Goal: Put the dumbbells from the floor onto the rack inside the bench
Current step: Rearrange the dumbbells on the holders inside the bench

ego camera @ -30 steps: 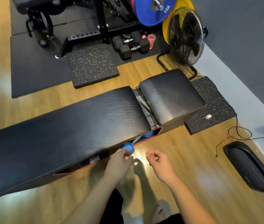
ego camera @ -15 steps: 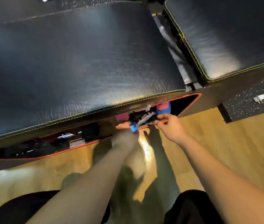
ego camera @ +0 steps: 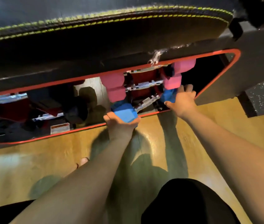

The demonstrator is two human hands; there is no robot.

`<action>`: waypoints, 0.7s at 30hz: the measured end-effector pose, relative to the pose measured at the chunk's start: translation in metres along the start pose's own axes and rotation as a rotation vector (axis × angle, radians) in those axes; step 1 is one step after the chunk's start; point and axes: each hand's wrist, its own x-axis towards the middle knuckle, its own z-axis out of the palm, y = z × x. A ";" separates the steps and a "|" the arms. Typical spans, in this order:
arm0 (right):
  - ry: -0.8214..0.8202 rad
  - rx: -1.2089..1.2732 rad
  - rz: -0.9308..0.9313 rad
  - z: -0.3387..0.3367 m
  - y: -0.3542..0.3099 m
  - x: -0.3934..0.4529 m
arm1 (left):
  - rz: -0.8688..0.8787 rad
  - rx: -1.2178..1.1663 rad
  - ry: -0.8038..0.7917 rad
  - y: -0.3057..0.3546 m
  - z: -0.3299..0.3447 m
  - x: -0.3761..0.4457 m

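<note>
A blue dumbbell (ego camera: 125, 113) with a chrome handle lies tilted in the red-rimmed opening of the black bench (ego camera: 215, 88). My left hand (ego camera: 120, 125) grips its near blue head at the opening's lower edge. My right hand (ego camera: 182, 101) holds the far blue head deeper inside to the right. Just above it a pink dumbbell (ego camera: 116, 88) sits on the rack inside the bench, its chrome handle level. Another pink head (ego camera: 184, 66) shows higher up at the right.
The padded bench top with yellow stitching (ego camera: 111, 15) overhangs the opening. Dark dumbbells with chrome handles (ego camera: 47, 117) lie inside at the left beside a small label. Wooden floor (ego camera: 47, 152) runs below, and a speckled rubber mat (ego camera: 263, 94) lies at the right.
The view has dropped and come much closer to the opening. Both hands have stayed on the blue dumbbell, my right hand now gripping its far head inside the opening.
</note>
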 end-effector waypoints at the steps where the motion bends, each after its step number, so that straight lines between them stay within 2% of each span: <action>1: -0.003 -0.008 -0.006 0.003 0.001 0.004 | -0.010 -0.010 -0.008 -0.001 0.001 0.001; 8: -0.033 0.348 0.085 0.025 0.012 0.028 | -0.025 -0.113 0.021 -0.020 0.015 0.009; 17: -0.090 0.376 0.096 0.036 0.020 0.038 | -0.024 -0.127 0.045 -0.019 0.016 0.015; 21: -0.063 0.413 0.100 0.036 0.022 0.038 | -0.002 -0.173 0.054 -0.020 0.015 0.018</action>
